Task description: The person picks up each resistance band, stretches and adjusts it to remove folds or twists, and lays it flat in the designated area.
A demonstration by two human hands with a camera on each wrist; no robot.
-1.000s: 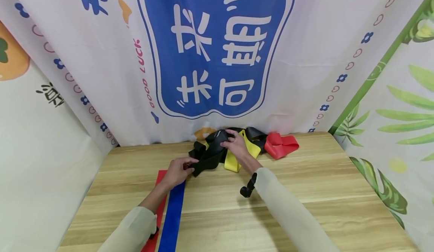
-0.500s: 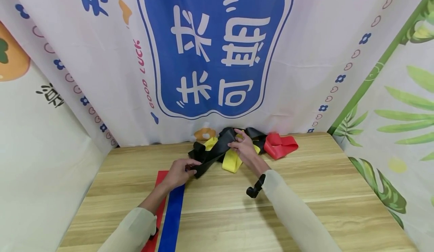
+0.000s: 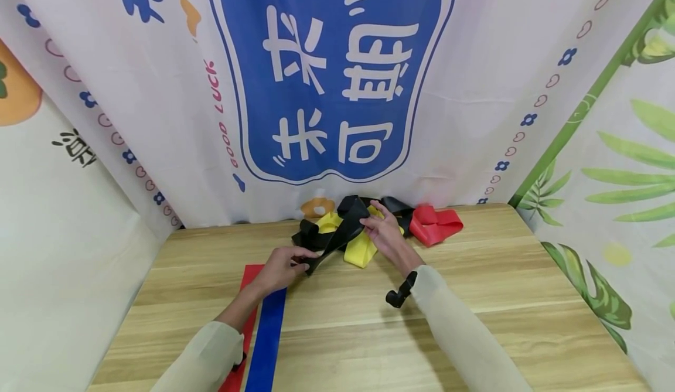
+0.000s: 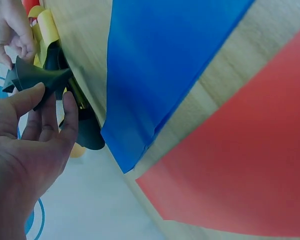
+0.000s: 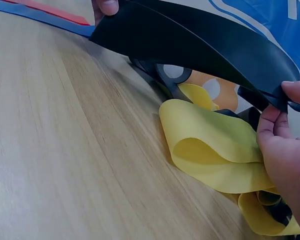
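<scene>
A black elastic band (image 3: 343, 231) stretches between my two hands above a tangled pile at the back of the table. My left hand (image 3: 282, 270) pinches its near end between thumb and fingers. Farther right, my right hand (image 3: 386, 232) pinches the band near a fold, which shows clearly in the right wrist view at the band (image 5: 190, 45). Under and beside it lie a looped yellow band (image 5: 215, 145) and more black band. A red band (image 3: 435, 226) lies folded to the right of the pile.
A flat blue band (image 3: 268, 339) and a flat red band (image 3: 253, 272) lie side by side at the left of the wooden table (image 3: 474, 286), partly under my left arm. A printed curtain (image 3: 469, 87) hangs along the table's back edge.
My right hand has moved a little to the right along with the black band. The stretch between my hands has lifted and twisted, uncovering more yellow band behind it.
</scene>
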